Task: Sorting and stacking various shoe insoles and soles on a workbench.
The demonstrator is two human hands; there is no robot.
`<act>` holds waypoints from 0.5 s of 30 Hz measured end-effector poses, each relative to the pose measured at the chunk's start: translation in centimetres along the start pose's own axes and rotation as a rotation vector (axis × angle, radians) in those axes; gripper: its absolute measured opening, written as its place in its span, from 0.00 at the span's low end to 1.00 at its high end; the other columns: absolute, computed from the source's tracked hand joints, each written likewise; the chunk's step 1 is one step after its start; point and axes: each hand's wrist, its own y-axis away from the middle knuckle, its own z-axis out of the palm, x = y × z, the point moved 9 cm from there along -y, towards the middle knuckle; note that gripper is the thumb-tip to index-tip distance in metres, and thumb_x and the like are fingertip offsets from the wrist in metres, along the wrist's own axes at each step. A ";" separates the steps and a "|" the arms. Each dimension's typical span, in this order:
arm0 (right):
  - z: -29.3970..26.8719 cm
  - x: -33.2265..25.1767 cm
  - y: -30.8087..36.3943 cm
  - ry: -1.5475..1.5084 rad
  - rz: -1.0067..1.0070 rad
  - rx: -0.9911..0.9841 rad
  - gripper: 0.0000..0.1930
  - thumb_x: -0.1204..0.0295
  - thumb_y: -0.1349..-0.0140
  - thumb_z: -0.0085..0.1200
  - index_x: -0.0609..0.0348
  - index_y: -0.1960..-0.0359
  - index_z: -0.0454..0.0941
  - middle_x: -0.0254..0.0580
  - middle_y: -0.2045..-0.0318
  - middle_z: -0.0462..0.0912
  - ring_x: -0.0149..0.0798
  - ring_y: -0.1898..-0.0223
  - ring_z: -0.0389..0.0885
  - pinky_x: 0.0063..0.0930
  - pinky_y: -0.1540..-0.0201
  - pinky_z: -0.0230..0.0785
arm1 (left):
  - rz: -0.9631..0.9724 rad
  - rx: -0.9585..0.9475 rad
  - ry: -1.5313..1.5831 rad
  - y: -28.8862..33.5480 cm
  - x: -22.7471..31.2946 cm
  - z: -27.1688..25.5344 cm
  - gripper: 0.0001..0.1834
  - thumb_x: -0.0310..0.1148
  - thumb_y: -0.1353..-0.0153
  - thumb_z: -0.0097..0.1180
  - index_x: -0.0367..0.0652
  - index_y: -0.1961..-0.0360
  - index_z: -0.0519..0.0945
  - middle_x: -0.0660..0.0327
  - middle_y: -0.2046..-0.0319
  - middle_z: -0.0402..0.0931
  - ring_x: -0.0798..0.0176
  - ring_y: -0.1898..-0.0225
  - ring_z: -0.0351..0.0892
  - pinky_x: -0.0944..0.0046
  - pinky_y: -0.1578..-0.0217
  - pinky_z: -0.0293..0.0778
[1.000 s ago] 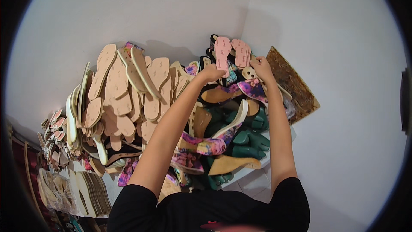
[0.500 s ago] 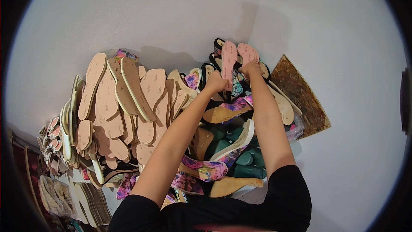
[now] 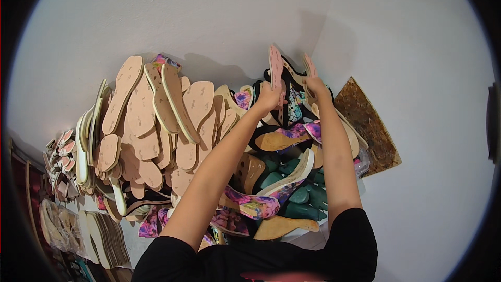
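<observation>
Both my arms reach to the far side of a big shoe-part pile. My left hand (image 3: 270, 98) is closed around the lower end of a pink printed insole (image 3: 275, 65), held up and tilted. To its right, my right hand (image 3: 316, 86) grips a second pink insole (image 3: 310, 65), seen nearly edge-on. Between and below the hands lie black-edged pieces and a blue patterned piece (image 3: 295, 108). Closer to me are a tan wedge sole (image 3: 280, 141), a floral-covered wedge (image 3: 261, 205) and several dark green shoe lasts (image 3: 308, 198), partly hidden by my forearms.
Many beige insoles (image 3: 136, 143) are heaped on the left. Stacked soles (image 3: 107, 240) and plastic-wrapped pieces (image 3: 61, 224) sit at lower left. A stained brown board (image 3: 370, 125) leans at the right by the pale wall (image 3: 428, 125). Another wall stands behind the pile.
The two pink insoles have turned from showing their faces to standing more edge-on. My hands remain on them, with the right one slightly lower. The view has shifted a little.
</observation>
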 end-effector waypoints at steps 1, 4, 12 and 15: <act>-0.1 1.9 -0.1 -0.203 0.106 -0.027 0.28 0.67 0.59 0.53 0.68 0.53 0.69 0.62 0.60 0.74 0.48 0.55 0.74 0.41 0.51 0.63 | -0.006 -0.013 0.002 0.2 0.4 0.5 0.14 0.32 0.40 0.37 0.40 0.57 0.52 0.53 0.63 0.71 0.60 0.71 0.77 0.56 0.72 0.77; 0.5 -1.1 5.1 -0.570 0.137 -0.117 0.12 0.69 0.54 0.53 0.69 0.77 0.71 0.43 0.82 0.74 0.39 0.80 0.74 0.33 0.78 0.68 | 0.061 0.115 0.080 2.6 1.8 -2.7 0.16 0.37 0.40 0.40 0.42 0.56 0.55 0.57 0.65 0.71 0.62 0.71 0.77 0.61 0.72 0.75; 2.3 -7.4 22.1 -1.087 -0.103 -0.438 0.13 0.75 0.53 0.49 0.69 0.66 0.69 0.44 0.73 0.76 0.34 0.76 0.76 0.25 0.75 0.72 | 0.132 0.098 0.074 11.4 5.1 -5.5 0.27 0.45 0.44 0.48 0.42 0.47 0.61 0.65 0.72 0.64 0.71 0.74 0.62 0.69 0.75 0.64; 4.0 -8.7 27.5 -1.143 -0.114 -0.594 0.21 0.78 0.54 0.48 0.67 0.55 0.63 0.46 0.63 0.76 0.36 0.67 0.78 0.28 0.69 0.75 | 0.115 0.103 0.184 16.0 4.4 -6.4 0.24 0.43 0.46 0.48 0.41 0.51 0.65 0.65 0.72 0.64 0.70 0.74 0.64 0.69 0.73 0.65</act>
